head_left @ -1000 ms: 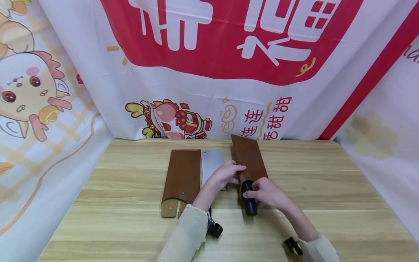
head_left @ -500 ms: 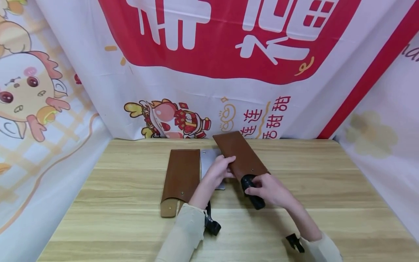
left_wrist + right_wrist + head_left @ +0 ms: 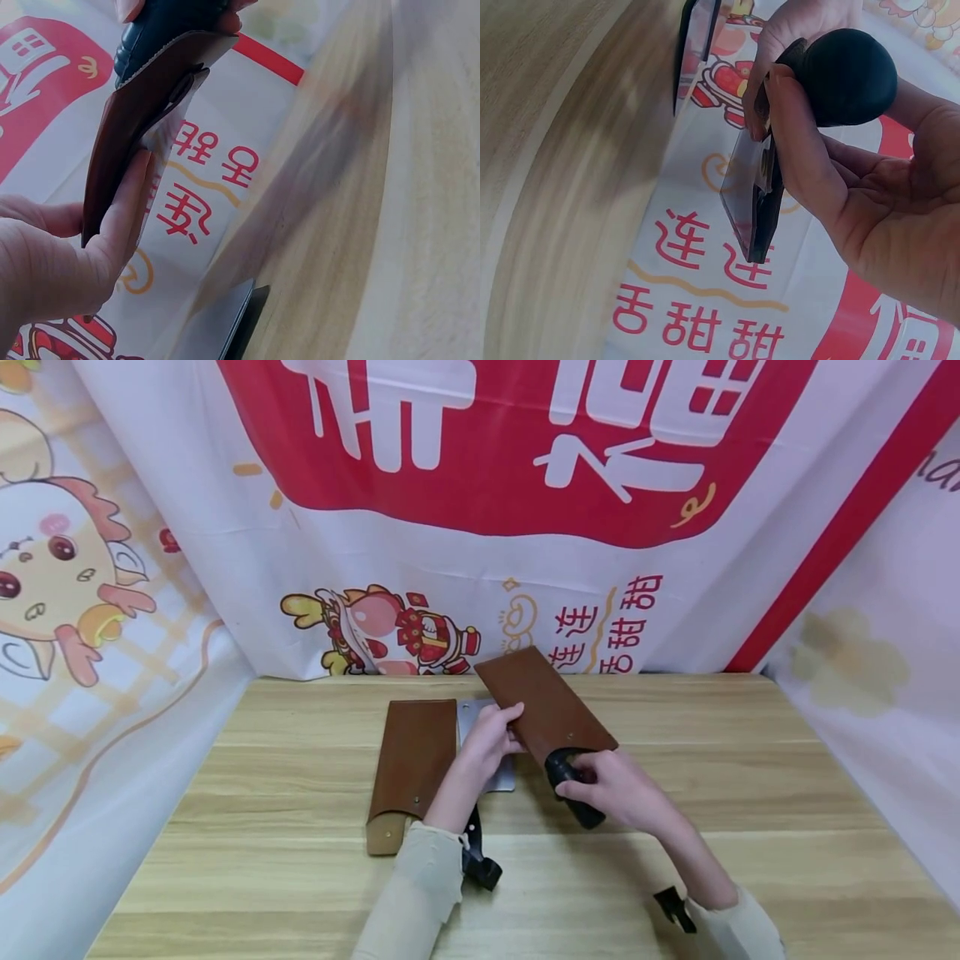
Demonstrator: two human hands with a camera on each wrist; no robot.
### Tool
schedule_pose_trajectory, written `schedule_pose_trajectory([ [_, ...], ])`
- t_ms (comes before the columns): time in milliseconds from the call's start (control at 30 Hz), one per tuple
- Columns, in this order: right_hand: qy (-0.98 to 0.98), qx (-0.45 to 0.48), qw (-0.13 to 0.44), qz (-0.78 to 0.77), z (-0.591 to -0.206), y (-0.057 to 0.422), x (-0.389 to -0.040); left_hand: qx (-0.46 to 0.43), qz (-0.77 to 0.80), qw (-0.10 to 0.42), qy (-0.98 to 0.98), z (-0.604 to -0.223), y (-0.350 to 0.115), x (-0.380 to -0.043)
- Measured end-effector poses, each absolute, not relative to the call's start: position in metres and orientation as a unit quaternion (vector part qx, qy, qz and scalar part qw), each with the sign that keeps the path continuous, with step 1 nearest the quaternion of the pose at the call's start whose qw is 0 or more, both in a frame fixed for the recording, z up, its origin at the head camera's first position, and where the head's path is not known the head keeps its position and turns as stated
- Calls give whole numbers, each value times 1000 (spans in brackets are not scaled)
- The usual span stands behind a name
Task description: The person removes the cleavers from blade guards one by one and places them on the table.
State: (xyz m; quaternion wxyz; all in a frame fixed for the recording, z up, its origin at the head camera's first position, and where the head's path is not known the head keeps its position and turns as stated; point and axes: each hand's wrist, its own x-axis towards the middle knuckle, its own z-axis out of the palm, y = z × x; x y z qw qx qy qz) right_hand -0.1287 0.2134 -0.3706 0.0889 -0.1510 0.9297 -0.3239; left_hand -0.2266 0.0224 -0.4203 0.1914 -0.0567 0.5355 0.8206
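Observation:
In the head view a brown leather knife sheath [image 3: 551,702] is tilted, its far end pointing up and left, over the table. A knife's thick black handle [image 3: 585,812] juts from its near end; the blade is hidden inside. My left hand [image 3: 487,735] holds the sheath's left edge, thumb on the front and fingers behind. The left wrist view has the sheath [image 3: 112,150] almost edge-on. My right hand [image 3: 626,789] grips the handle with thumb and fingers. Its rounded butt [image 3: 851,75] faces the right wrist camera.
A second brown sheath [image 3: 414,756] with a tan flap lies on the wooden table [image 3: 285,827], left of my hands. Beside it lies a silver cleaver blade [image 3: 504,777], partly covered by my left hand and forearm. A printed cloth [image 3: 450,552] hangs behind the table.
The held sheath has swung its far end to the left and risen, turning its broad face toward the head camera. Both hands have shifted slightly away with it, keeping their holds.

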Motion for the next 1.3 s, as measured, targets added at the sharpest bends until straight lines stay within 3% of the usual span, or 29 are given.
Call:
schedule_pose_trajectory([
  [533,939,-180,31,-291,-363,203,-120,-98,847,166,496,-416,17,-230],
  [1067,931,-208,54,-294,-351,200,-107,-160,911,66,374,-409,-20,-240],
  [1300,927,-202,79,-307,-351,198,-106,-182,914,54,358,-405,-28,-239],
])
